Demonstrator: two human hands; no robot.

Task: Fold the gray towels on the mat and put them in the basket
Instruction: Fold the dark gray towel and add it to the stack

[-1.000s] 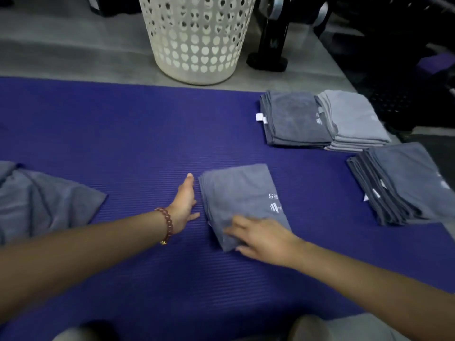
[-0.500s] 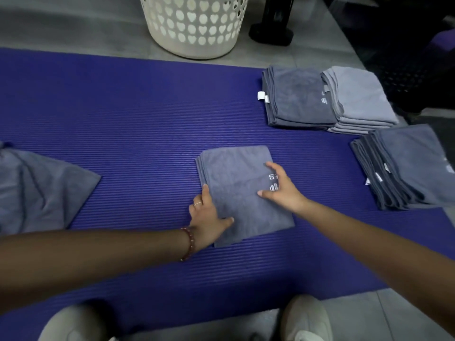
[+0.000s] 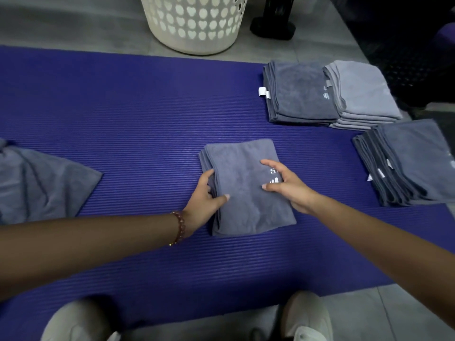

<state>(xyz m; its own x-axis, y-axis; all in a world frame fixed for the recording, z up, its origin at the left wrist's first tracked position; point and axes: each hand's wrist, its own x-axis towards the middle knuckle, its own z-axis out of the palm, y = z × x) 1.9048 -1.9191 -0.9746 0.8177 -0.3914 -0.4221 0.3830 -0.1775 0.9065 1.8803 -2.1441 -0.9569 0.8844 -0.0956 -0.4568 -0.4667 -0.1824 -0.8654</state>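
1. Basket (image 3: pixel 194 23): white, with heart-shaped holes in the wall. It stands on the gray floor (image 3: pixel 73 23) at the top centre of the frame, just beyond the far edge of the mat (image 3: pixel 123 107). The rim is cut off by the frame, so we cannot tell what it holds.

2. Folded towel (image 3: pixel 243 185): gray, it lies flat on the mat at the centre of the frame, well apart from the basket. A white logo shows on its right part.

3. Left hand (image 3: pixel 204 200): it grips the left edge of the folded towel. The thumb lies on top and the fingers are tucked round the layered edge. We note a bead bracelet (image 3: pixel 179 227) on the wrist.

4. Right hand (image 3: pixel 288 185): it rests on the right part of the folded towel. Forefinger and thumb are spread wide, tips pressed on the top face either side of the logo. The other fingers are hidden behind the hand.

5. Loose towel (image 3: pixel 37 183): gray and unfolded, at the left edge of the frame, on the mat.

6. Folded stacks at the right of the frame, all on the mat:
- dark stack (image 3: pixel 298 92), upper right
- light stack (image 3: pixel 362 94), touching the dark stack on its right
- third stack (image 3: pixel 413 163), at the right edge, below the other two

7. Shoes (image 3: pixel 307 316): two, at the bottom edge
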